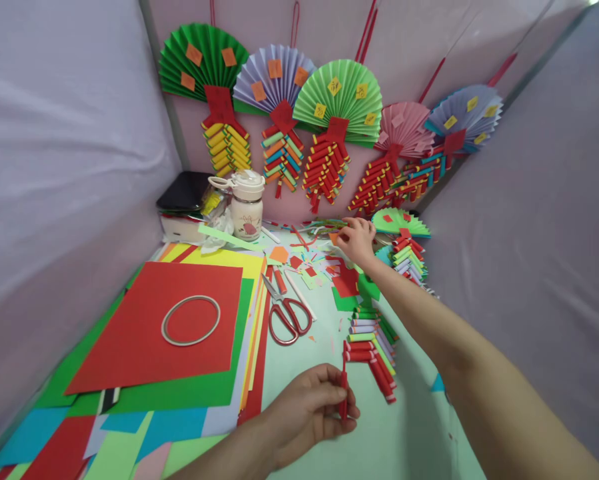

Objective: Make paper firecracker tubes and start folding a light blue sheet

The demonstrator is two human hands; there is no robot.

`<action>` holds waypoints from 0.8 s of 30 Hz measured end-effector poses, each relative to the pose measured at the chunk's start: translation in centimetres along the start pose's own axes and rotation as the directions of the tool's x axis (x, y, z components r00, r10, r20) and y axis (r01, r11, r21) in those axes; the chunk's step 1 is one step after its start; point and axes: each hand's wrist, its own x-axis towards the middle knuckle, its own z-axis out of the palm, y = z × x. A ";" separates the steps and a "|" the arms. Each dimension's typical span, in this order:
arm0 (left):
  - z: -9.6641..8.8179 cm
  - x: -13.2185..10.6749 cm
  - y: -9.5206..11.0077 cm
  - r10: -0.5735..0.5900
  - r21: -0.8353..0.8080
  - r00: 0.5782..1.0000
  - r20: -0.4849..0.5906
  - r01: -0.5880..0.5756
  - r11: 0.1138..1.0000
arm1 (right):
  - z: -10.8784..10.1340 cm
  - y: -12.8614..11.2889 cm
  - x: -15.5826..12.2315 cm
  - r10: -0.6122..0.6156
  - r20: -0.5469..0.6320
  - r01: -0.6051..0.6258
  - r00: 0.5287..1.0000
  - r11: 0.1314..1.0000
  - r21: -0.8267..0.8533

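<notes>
My left hand [314, 413] is closed in a pinch at the lower middle. Between its thumb and fingers stands a narrow strip of red paper [344, 387], seen almost edge-on. Just beyond it lies a string of rolled-paper firecrackers [372, 347] in red, green and lilac, flat on the table. My right hand [356, 240] reaches far forward, its fingers bent and apart, beside the thin cords [324, 225] at the back. No object shows plainly in it. Red-handled scissors [288, 319] rest open left of the firecrackers, by a glue stick [280, 280] and a white pen [300, 293].
Stacked coloured paper with a red sheet [129, 320] on top fills the left, bearing a ring [190, 321]. A white bottle [247, 207] and a black phone [191, 191] stand behind. Paper fans [338, 100] with firecrackers hang along the back wall. Scraps [319, 263] litter the table.
</notes>
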 end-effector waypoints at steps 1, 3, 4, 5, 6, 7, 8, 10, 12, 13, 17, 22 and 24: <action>0.0 0.0 0.0 0.002 0.004 1.000 0.002 -0.002 1.000 | -0.5 -0.4 -0.2 0.050 -0.001 -0.050 0.999 0.989 0.136; 0.0 -0.1 0.0 0.009 0.014 1.000 0.007 -0.010 1.000 | -1.5 -1.1 -0.8 0.134 0.023 -0.134 0.991 0.927 0.351; 0.0 -0.1 -0.1 0.013 0.021 1.000 0.009 -0.013 1.000 | -1.9 -1.3 -1.1 0.165 0.038 -0.166 0.986 0.895 0.413; -0.1 -0.1 -0.1 0.016 0.028 1.000 0.011 -0.016 0.999 | -2.4 -1.5 -1.6 0.189 0.048 -0.190 0.981 0.874 0.448; -0.1 -0.2 -0.1 0.018 0.033 1.000 0.014 -0.018 0.999 | -2.9 -1.6 -2.1 0.208 0.055 -0.209 0.977 0.858 0.470; -0.2 -0.1 -0.2 0.020 0.037 1.000 0.017 -0.021 0.999 | -3.5 -1.7 -2.7 0.229 0.060 -0.228 0.972 0.837 0.497; -0.2 -0.1 -0.2 0.023 0.040 1.000 0.022 -0.024 0.999 | -4.1 -1.9 -3.3 0.250 0.064 -0.246 0.966 0.816 0.524; -0.3 -0.1 -0.2 0.028 0.045 0.999 0.030 -0.029 0.999 | -5.4 -2.2 -4.9 0.289 0.069 -0.276 0.955 0.775 0.568; -0.2 -0.2 -0.2 0.031 0.046 0.999 0.039 -0.033 0.998 | -6.7 -2.5 -6.7 0.324 0.067 -0.297 0.944 0.740 0.603; -0.2 -0.2 -0.2 0.033 0.044 0.999 0.040 -0.035 0.998 | -7.3 -2.7 -7.6 0.342 0.063 -0.306 0.938 0.724 0.618; 0.0 -0.4 -0.1 0.038 0.042 0.999 0.028 -0.039 0.998 | -8.9 -3.3 -10.9 0.396 0.053 -0.331 0.917 0.678 0.656; 0.1 -0.5 -0.2 0.046 0.048 0.998 0.035 -0.048 0.998 | -8.9 -4.6 -12.4 0.319 0.001 -0.264 0.948 0.782 0.565; 0.0 -0.5 -0.2 0.049 0.047 0.998 0.035 -0.050 0.998 | -8.5 -5.4 -12.4 0.252 -0.020 -0.210 0.968 0.845 0.493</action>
